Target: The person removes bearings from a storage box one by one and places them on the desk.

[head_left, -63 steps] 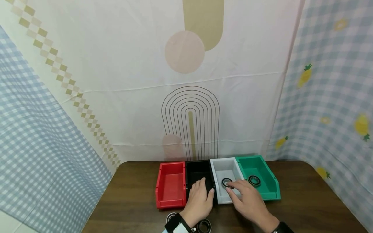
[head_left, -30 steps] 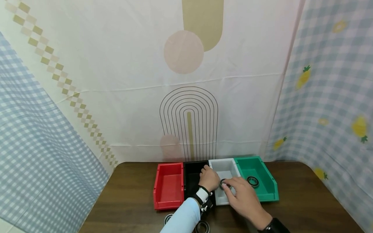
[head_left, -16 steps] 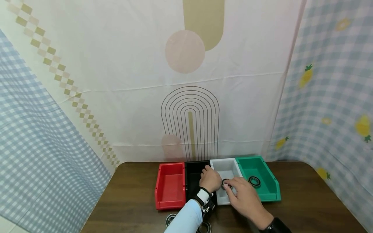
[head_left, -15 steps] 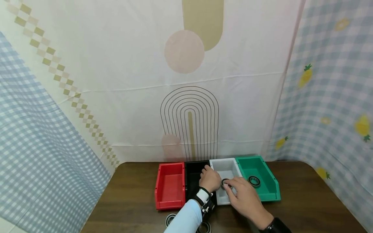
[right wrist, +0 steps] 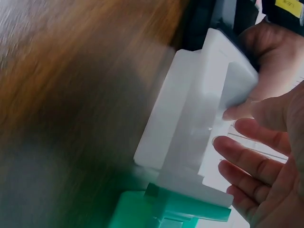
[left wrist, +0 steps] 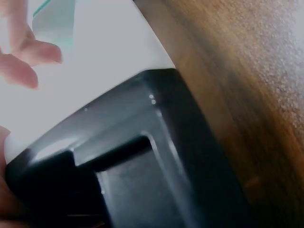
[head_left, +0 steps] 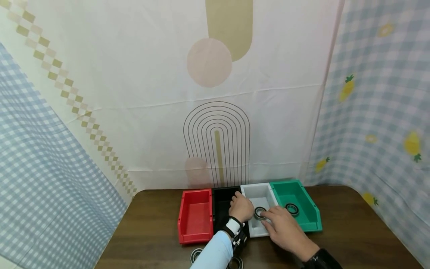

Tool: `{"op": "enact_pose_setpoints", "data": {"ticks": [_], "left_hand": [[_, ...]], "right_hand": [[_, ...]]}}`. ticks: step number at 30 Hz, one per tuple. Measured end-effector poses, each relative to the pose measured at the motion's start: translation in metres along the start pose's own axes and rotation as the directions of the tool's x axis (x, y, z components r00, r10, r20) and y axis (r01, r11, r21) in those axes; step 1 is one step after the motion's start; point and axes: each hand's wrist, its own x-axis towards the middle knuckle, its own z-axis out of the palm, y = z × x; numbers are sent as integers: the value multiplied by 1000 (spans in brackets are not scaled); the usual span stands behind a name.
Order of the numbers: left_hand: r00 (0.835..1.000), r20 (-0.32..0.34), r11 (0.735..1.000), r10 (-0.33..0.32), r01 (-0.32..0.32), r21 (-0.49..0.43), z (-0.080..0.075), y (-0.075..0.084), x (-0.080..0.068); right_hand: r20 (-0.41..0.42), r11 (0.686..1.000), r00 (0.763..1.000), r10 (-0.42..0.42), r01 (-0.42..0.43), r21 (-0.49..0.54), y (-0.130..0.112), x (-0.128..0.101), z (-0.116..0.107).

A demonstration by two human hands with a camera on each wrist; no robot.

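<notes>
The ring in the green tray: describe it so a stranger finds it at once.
On the brown table, find the green tray, rightmost of four in a row. The black ring lies inside it, alone; the nearest other ring, in the grey tray, is at the fingertips of the right hand.

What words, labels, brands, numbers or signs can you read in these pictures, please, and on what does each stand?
No text can be read for certain.
Yellow label on the black gear at the left wrist: marked, but too small and blurred to read.
Bearings and bins: no legible lettering.
</notes>
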Motion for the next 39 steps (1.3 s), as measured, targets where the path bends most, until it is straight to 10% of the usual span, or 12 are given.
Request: {"op": "enact_pose_setpoints", "data": {"ticks": [15,39], "left_hand": [[1000,8,1000,16,-16,-15,3,-3,2],[1000,22,999,8,-7,-40,-1,-1,-2]], "right_hand": [[161,994,987,-2,19,-103,0,22,16],[118,990,993,30,-13,-143,-3,49,35]]}}
